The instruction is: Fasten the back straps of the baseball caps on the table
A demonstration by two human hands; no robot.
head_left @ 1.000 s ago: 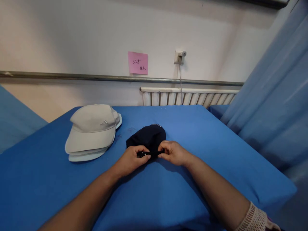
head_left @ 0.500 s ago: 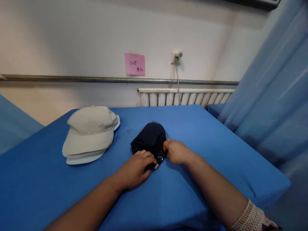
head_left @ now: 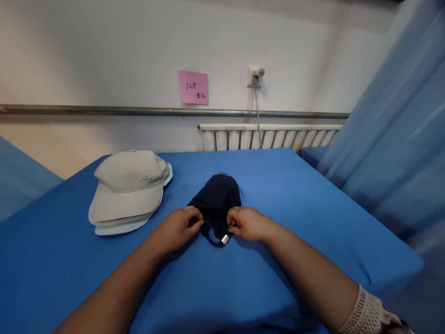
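A dark navy baseball cap [head_left: 217,192] lies on the blue-covered table [head_left: 278,185], its back strap with a silver buckle [head_left: 225,239] turned toward me. My left hand [head_left: 181,226] pinches the cap's edge on the left side, thumb and fingers closed. On the right side of the strap opening, my right hand [head_left: 248,223] grips the cap's edge with curled fingers. A small white mark on the cap is mostly covered by the right fingers.
To the left sits a stack of light-coloured caps [head_left: 127,190], a beige one on top. Behind the table are a radiator [head_left: 239,137], a metal rail [head_left: 139,111] and a plugged-in cord [head_left: 257,111]. A blue curtain [head_left: 392,120] hangs at the right.
My left hand has moved left from the strap to the cap's left edge. My right hand has shifted slightly left over the white mark. The strap opening and buckle now show.
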